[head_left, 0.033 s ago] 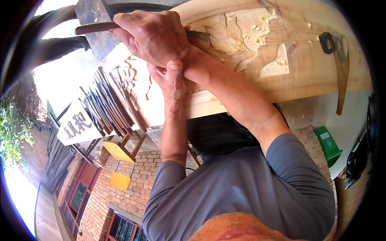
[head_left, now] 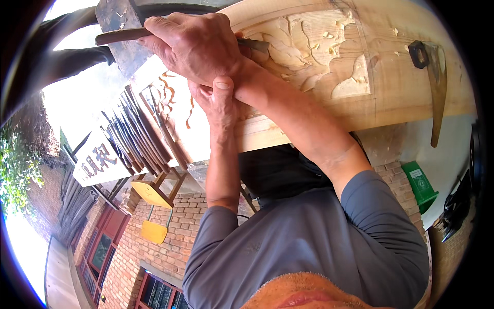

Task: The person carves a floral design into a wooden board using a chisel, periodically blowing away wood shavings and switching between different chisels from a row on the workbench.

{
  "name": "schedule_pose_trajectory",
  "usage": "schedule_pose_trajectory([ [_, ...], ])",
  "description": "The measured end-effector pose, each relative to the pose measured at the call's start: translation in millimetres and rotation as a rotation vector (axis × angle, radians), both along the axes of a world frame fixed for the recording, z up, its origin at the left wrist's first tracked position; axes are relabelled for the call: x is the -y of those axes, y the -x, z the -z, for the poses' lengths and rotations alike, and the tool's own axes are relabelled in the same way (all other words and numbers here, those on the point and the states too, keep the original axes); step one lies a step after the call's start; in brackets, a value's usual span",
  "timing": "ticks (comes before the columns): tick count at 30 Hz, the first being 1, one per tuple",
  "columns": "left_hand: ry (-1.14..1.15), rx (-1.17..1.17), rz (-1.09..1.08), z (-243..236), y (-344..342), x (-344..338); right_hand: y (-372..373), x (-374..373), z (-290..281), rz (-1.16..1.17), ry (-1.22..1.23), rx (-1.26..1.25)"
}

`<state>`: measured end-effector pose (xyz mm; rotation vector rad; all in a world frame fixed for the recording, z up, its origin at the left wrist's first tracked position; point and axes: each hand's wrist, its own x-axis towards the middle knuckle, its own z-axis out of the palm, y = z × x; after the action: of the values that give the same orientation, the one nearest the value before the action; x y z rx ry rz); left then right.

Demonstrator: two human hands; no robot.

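Note:
My right hand (head_left: 193, 49) is closed round a chisel with a dark wooden handle (head_left: 119, 36). The chisel's flat metal blade (head_left: 256, 45) points right and meets the carved area of a pale wooden board (head_left: 401, 92). Under the right wrist, my left hand (head_left: 218, 103) is pressed close, its thumb lying up against that wrist. Its other fingers are mostly hidden behind the right hand, so what they grip cannot be made out. Shallow carved shapes (head_left: 303, 56) and loose curled shavings (head_left: 327, 35) cover the board right of the blade.
A tool with a dark angular head and wooden handle (head_left: 437, 92) lies on the board's right end. Several chisels (head_left: 139, 136) lie in a row at left, near a yellow chair (head_left: 153, 233). A green bin (head_left: 419, 185) stands at right. Somebody's dark-clothed leg (head_left: 77, 64) is at upper left.

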<state>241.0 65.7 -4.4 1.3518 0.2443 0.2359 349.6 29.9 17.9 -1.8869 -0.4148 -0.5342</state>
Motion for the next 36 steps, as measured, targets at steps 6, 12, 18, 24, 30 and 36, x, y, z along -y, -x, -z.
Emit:
schedule_pose_trajectory([
  [6,-0.024,0.038,0.071,-5,-5,7,0,4,-2,0.055,0.0,0.007],
  [12,-0.035,0.049,0.145,-6,-7,1,-2,5,-6,0.087,-0.032,0.023],
  [18,0.119,0.083,0.107,0,-4,2,-2,4,-2,0.069,-0.018,-0.013],
  [24,-0.031,0.078,0.049,5,-5,2,0,4,-1,0.043,0.012,-0.08],
  [30,-0.012,0.027,0.003,-1,-4,6,1,2,2,0.027,0.009,-0.048],
  [36,-0.076,-0.018,0.05,-8,-3,5,-1,12,-7,-0.096,-0.032,-0.198],
])
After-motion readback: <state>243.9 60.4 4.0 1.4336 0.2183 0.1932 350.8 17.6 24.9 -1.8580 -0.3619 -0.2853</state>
